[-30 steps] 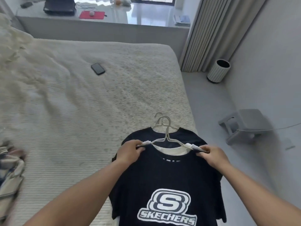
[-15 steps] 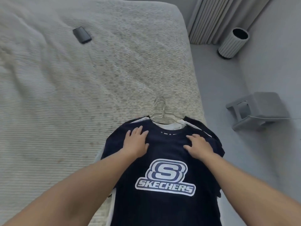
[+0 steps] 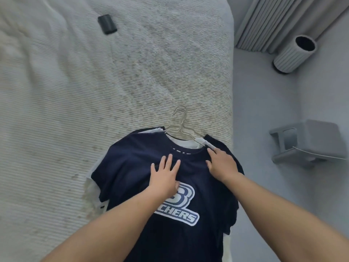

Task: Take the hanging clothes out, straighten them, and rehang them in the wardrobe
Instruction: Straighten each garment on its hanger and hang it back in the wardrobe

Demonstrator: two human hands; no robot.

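A navy T-shirt point(image 3: 132, 163) with a white logo lies flat on the bed point(image 3: 75, 110) near its right edge, on top of other shirts, one white and one dark. Several wire hangers point(image 3: 180, 123) stick out at the collar, hooks pointing up the bed. My left hand point(image 3: 165, 176) lies flat on the chest of the shirt with fingers spread, partly covering the logo. My right hand point(image 3: 221, 163) presses flat on the right shoulder, fingertips near the hanger arm.
A black phone point(image 3: 106, 24) lies on the bed at the far end. On the grey floor to the right stand a ribbed white bin point(image 3: 291, 55) and a grey step stool point(image 3: 309, 142) with a thin cable. Curtains point(image 3: 279, 19) hang beyond.
A second ago both hands gripped the hanger ends and held the shirts up. The shirts now lie on the bed, and both hands have gone flat on the navy shirt.
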